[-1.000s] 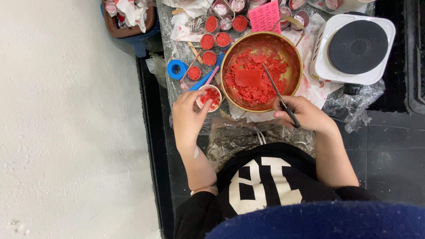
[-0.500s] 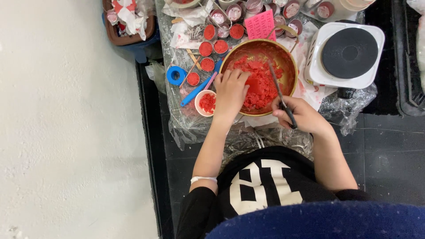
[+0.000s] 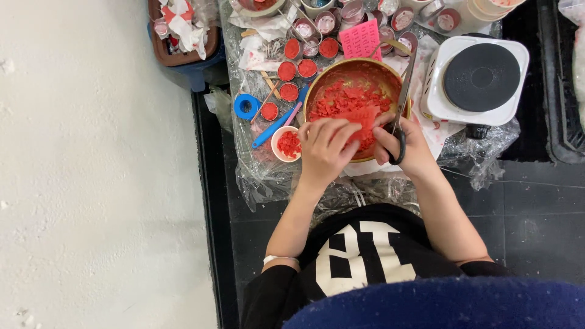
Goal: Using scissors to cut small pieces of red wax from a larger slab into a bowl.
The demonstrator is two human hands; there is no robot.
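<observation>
A brass-coloured bowl (image 3: 317, 85) holds chopped red pieces and a larger flat red piece (image 3: 359, 117). My left hand (image 3: 326, 149) rests over the bowl's near edge and pinches that flat red piece. My right hand (image 3: 408, 146) grips the black handles of a pair of scissors (image 3: 403, 91), whose blades point away across the bowl's right rim. A small white cup (image 3: 286, 144) with red bits stands just left of my left hand.
Small round tins of red stuff (image 3: 286, 71), a blue tape roll (image 3: 247, 106), a blue stick (image 3: 277, 122) and a pink card (image 3: 359, 39) lie on the plastic-covered table. A white hot plate (image 3: 478, 79) stands right. A brown bin (image 3: 183, 36) sits far left.
My left hand left the small white cup, reached into the bowl and took the flat red piece. My right hand raised the scissors over the bowl's right side.
</observation>
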